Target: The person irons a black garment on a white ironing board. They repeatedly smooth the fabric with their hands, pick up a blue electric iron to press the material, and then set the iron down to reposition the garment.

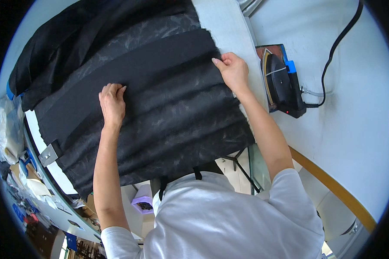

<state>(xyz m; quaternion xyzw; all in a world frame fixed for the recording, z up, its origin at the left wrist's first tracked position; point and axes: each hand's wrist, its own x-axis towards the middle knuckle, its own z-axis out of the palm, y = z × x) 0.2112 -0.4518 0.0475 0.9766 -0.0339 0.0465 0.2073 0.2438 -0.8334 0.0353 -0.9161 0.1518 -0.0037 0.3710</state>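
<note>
Black fabric lies spread in front of me, with soft folds running across it and a faint mottled pattern in places. A plainer, matte black strip of cloth curves over its upper part. My left hand is closed near the middle, fingers curled and pinching the cloth along the strip's lower side. Over at the right end, my right hand grips the fabric's frayed edge between thumb and fingers. Just what lies between the left fingertips is partly hidden.
A black iron with a lit red light rests on a stand at the right; its black cord rises upward. A square metal block sits at the fabric's left edge. Below stands a purple bin. Plastic bags crowd the far left.
</note>
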